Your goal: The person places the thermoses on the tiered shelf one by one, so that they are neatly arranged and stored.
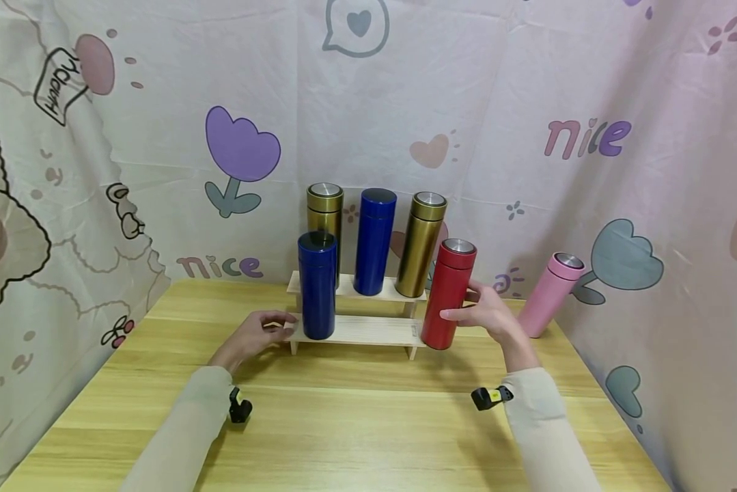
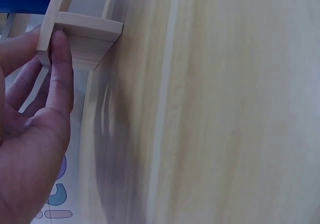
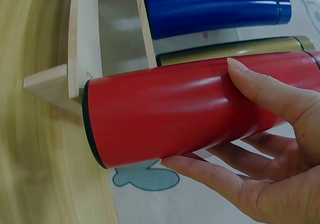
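Note:
My right hand [image 1: 488, 313] grips a red thermos bottle [image 1: 448, 294] beside the right end of a two-step wooden rack [image 1: 368, 331]. In the right wrist view the thumb lies across the near side of the red bottle [image 3: 165, 111] and the fingers curve beneath it; its black base is close to the lower board's end. My left hand [image 1: 259, 335] pinches the left end of that lower board [image 2: 90, 25] between thumb and fingers. Next to it, a blue thermos [image 1: 317, 287] stands upright on the lower step.
Along the upper step stand a gold thermos [image 1: 325, 205], a blue thermos [image 1: 376, 242] and another gold thermos [image 1: 421, 246]. A pink thermos [image 1: 549, 294] stands on the wooden table [image 1: 356, 424] at right. A printed cloth [image 1: 368, 102] hangs behind and at both sides.

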The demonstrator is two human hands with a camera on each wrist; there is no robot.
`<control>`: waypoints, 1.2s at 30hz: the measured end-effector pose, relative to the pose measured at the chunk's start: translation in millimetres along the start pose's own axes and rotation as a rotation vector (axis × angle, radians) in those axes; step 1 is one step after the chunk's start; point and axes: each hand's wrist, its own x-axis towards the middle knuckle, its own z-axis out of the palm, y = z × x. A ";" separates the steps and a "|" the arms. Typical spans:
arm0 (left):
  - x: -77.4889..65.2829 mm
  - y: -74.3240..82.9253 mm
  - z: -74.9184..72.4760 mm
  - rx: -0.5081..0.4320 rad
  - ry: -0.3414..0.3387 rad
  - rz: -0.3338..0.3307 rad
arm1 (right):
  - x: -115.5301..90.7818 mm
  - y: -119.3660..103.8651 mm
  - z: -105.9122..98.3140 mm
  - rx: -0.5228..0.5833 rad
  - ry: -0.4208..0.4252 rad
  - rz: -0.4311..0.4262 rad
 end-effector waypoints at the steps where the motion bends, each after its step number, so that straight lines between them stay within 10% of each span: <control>1: 0.1 0.1 0.0 0.000 0.000 0.000 | 0.8 -1.3 2.1 0.002 0.000 0.001; 36: 3.0 0.1 -1.6 0.012 -0.012 0.010 | 21.5 -30.9 76.5 0.026 0.019 -0.073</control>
